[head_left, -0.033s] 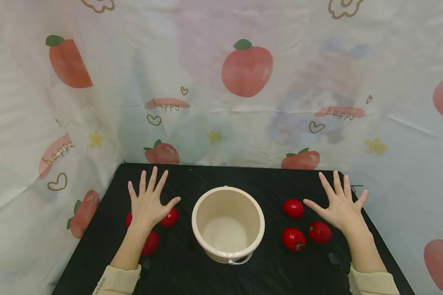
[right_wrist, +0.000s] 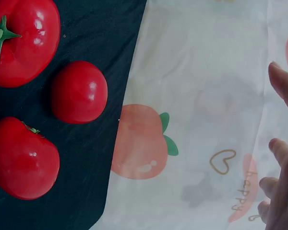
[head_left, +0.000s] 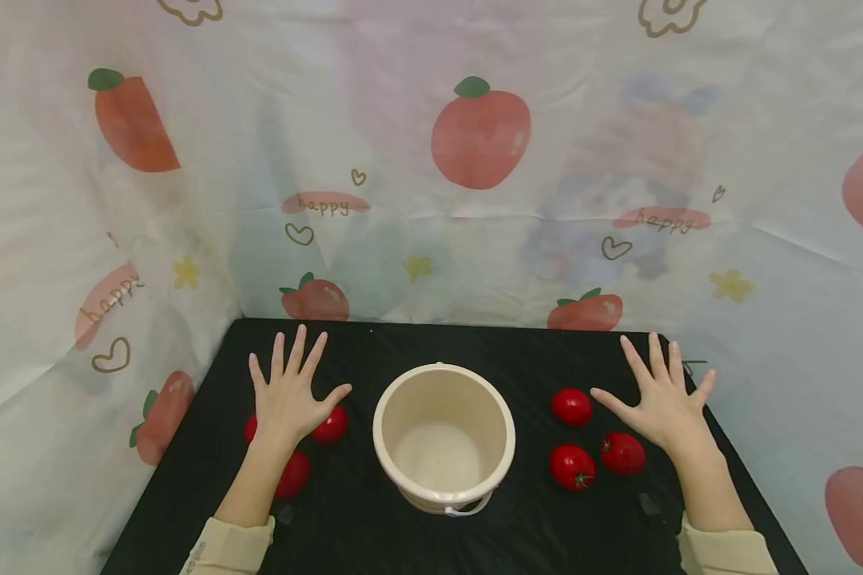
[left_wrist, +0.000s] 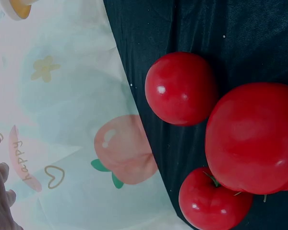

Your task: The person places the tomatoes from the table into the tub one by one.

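Note:
My left hand [head_left: 288,401] is spread over the left of the black table, fingers straight and holding nothing. Around and partly behind it are three red tomatoes: one near the thumb [head_left: 330,425], one beside the wrist [head_left: 292,475], and one mostly hidden at the hand's left edge [head_left: 250,428]. On the right side my right hand [head_left: 663,406] is likewise spread and holds nothing. To its left lie a back tomato [head_left: 571,406], a front tomato [head_left: 572,467] with a green stem, and a third tomato [head_left: 623,453] nearest the wrist. Between the hands stands a cream bucket [head_left: 507,447].
Nothing lies inside the bucket, and its handle [head_left: 470,509] hangs at the front. A pale curtain [head_left: 395,120] printed with fruit rises behind the black table [head_left: 417,547] and along both sides.

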A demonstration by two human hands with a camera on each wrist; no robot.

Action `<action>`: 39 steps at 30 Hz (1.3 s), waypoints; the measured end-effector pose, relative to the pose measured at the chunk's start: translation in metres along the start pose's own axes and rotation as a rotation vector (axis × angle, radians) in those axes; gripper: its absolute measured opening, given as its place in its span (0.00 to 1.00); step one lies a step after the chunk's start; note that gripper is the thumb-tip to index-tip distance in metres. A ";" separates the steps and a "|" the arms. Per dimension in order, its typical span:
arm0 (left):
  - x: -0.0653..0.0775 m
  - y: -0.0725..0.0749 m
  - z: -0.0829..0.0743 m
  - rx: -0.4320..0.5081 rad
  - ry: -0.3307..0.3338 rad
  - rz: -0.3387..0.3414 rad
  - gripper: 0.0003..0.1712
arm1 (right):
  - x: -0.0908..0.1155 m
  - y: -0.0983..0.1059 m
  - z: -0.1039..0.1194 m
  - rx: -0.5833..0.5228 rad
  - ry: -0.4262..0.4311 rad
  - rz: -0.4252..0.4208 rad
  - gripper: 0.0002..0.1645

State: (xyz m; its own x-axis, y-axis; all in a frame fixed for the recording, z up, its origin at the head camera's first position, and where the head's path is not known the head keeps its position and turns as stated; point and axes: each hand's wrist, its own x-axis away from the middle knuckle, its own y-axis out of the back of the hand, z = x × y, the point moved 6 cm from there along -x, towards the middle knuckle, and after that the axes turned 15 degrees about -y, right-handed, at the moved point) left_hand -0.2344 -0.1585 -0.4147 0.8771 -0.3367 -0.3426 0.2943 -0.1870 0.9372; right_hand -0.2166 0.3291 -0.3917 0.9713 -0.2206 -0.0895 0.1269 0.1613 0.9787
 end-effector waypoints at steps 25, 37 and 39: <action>0.006 0.005 0.001 0.310 0.010 -0.288 0.46 | 0.007 0.016 -0.013 -0.103 0.086 -0.238 0.56; 0.017 -0.016 -0.005 1.205 0.258 -0.387 0.25 | 0.027 -0.027 -0.052 -0.132 0.112 -0.242 0.58; 0.018 -0.023 -0.009 1.298 0.309 -0.320 0.23 | 0.030 -0.038 -0.059 -0.129 0.109 -0.229 0.58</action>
State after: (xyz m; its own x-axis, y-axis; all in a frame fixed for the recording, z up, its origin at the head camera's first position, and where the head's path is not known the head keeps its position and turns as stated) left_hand -0.2221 -0.1522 -0.4421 0.9372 0.0698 -0.3417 0.0846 -0.9960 0.0286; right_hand -0.1800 0.3728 -0.4422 0.9295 -0.1617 -0.3314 0.3630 0.2423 0.8997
